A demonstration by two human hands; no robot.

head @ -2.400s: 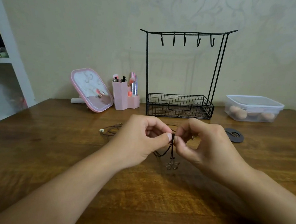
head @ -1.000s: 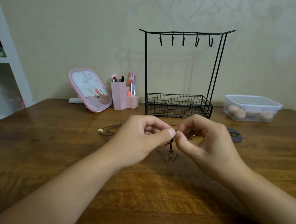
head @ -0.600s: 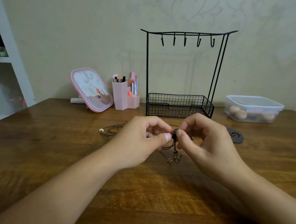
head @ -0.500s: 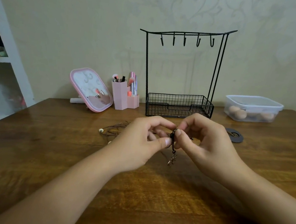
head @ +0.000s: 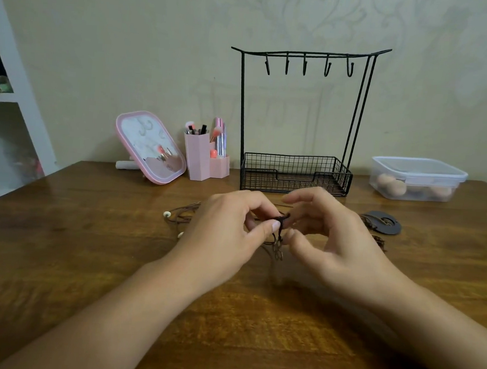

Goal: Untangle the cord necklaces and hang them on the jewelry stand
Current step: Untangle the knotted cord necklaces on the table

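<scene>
Left hand: the left hand (head: 227, 229) is held just above the brown wooden table (head: 87, 260), its thumb and curled fingers pinched on the dark brown knotted cord (head: 282, 219).
Right hand: the right hand (head: 328, 236) is placed just beside the left; the same cord is pinched between its fingertips, with the forefinger raised and relaxed.
Cord: a small metal flower-shaped pendant (head: 277, 250) is hung below the knot, between the two hands.
Other cords: thin brown cords with white beads (head: 176, 217) are spread on the table left of the hands; more cord is seen at the right, beside a dark round disc pendant (head: 383, 223).
Stand: the black wire jewelry stand with basket base (head: 295, 173) is set behind the hands, its hooks (head: 304, 66) bare.
Background: a pink-framed mirror (head: 150, 146), a pink hexagonal brush holder (head: 201, 158) and a clear lidded plastic box (head: 415, 179) are lined along the wall.
</scene>
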